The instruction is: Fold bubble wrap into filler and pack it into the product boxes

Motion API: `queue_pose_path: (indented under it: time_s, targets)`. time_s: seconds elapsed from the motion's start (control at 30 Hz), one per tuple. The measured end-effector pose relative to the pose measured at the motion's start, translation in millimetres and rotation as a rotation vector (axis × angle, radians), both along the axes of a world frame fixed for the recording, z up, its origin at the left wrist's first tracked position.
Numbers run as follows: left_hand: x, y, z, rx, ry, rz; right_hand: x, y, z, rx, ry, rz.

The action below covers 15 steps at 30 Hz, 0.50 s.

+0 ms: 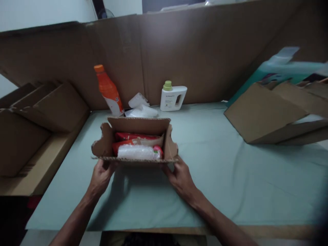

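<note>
An open cardboard box (138,125) is lifted a little above the pale green table cover (230,177), its flaps spread. Inside lie red packets (128,136) and a clear bubble-wrapped item (137,152). My left hand (100,177) grips the box's near left corner from below. My right hand (180,177) holds the near right corner.
Behind the box stand an orange bottle (109,90), crumpled clear plastic (140,107) and a white jug with a green cap (173,97). Flat cardboard boxes are stacked at the left (38,119) and right (269,116). A tall cardboard wall (205,51) closes the back.
</note>
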<state>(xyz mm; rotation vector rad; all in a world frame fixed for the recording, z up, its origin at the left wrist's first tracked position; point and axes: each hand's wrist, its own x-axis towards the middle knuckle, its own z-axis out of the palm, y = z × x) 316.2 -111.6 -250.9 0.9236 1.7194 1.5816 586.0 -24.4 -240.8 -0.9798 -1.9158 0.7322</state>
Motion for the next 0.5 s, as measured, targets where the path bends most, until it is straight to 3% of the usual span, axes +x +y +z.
queue_pose_path:
  time_s: [0.07, 0.17, 0.33, 0.5]
  targets:
    - [1.6, 2.6, 11.3, 0.051, 0.002, 0.039, -7.1, 5.5, 8.9, -0.015, 0.04, -0.003]
    - [26.4, 21.0, 15.8, 0.095, -0.044, -0.079, 17.6, 10.8, 16.2, -0.068, 0.025, -0.147]
    - [73.9, 52.4, -0.8, 0.139, -0.064, -0.358, 85.0, -4.7, 7.9, -0.117, -0.106, -0.345]
    - [112.2, 99.3, -13.4, 0.168, -0.075, -0.563, 123.1, -4.6, -17.3, -0.13, -0.096, -0.544]
